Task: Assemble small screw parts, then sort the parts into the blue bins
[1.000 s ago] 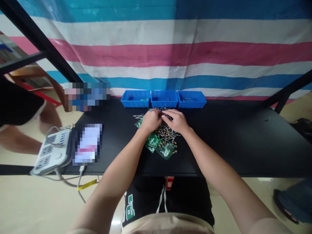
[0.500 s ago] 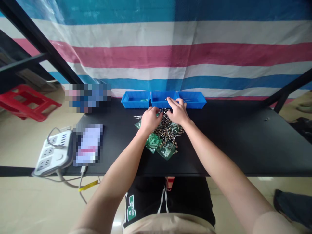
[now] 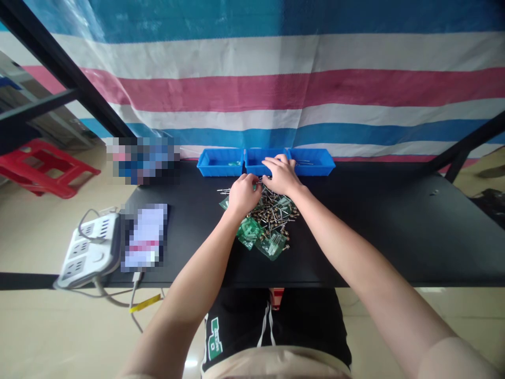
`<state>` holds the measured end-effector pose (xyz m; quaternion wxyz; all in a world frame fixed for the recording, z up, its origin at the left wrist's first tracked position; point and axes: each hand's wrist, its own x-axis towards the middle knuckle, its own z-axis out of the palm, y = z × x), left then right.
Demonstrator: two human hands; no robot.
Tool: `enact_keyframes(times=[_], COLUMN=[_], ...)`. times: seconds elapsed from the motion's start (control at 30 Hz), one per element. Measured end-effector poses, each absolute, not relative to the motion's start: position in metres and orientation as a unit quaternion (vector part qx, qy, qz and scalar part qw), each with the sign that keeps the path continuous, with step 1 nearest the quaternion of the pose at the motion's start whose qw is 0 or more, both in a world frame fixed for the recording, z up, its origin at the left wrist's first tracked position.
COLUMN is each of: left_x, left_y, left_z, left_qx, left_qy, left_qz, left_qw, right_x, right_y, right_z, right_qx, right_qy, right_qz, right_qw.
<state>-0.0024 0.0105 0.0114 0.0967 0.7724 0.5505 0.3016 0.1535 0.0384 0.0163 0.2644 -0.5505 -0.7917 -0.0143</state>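
A pile of small metal pins with brass-coloured heads (image 3: pixel 272 215) lies on the black table, mixed with green plastic packets (image 3: pixel 249 231). My left hand (image 3: pixel 245 192) is at the pile's upper left, its fingers curled together; what they hold is too small to make out. My right hand (image 3: pixel 282 176) is over the upper edge of the pile, just in front of the middle blue bin (image 3: pixel 256 169), fingers apart and nothing visible in them. The left blue bin (image 3: pixel 220 170) holds a small green item, and the right blue bin (image 3: pixel 315 170) holds a few thin pins.
On the table's left stand a white power strip (image 3: pixel 90 250) and a blurred phone (image 3: pixel 145 237) with a cable. A red stool (image 3: pixel 47 168) is on the floor at left. A striped sheet (image 3: pixel 236 89) hangs behind the black table (image 3: pixel 379 221).
My right hand has shifted slightly left and down, its raised fingers drawing back from the middle bin toward my left hand. My left hand stays nearly in place.
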Motion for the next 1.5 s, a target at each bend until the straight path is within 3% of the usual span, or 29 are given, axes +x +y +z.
enact_keyframes(times=[0.17, 0.5, 1.0, 1.5], left_x=[-0.001, -0.001, 0.0, 0.001], left_y=[0.009, 0.008, 0.009, 0.009], left_z=[0.014, 0.01, 0.009, 0.01], left_qx=[0.774, 0.807, 0.817, 0.814], left_qy=[0.555, 0.565, 0.553, 0.559], left_qz=[0.29, 0.164, 0.151, 0.144], left_qw=[0.094, 0.047, 0.052, 0.058], right_x=[0.169, 0.172, 0.17, 0.163], right_y=[0.01, -0.007, -0.002, -0.004], right_z=[0.006, 0.0, -0.011, -0.009], right_qx=[-0.533, -0.581, -0.571, -0.606], right_qy=[-0.793, -0.797, -0.788, -0.775], right_qz=[-0.011, 0.055, 0.082, 0.075], right_qw=[0.295, 0.154, 0.214, 0.162])
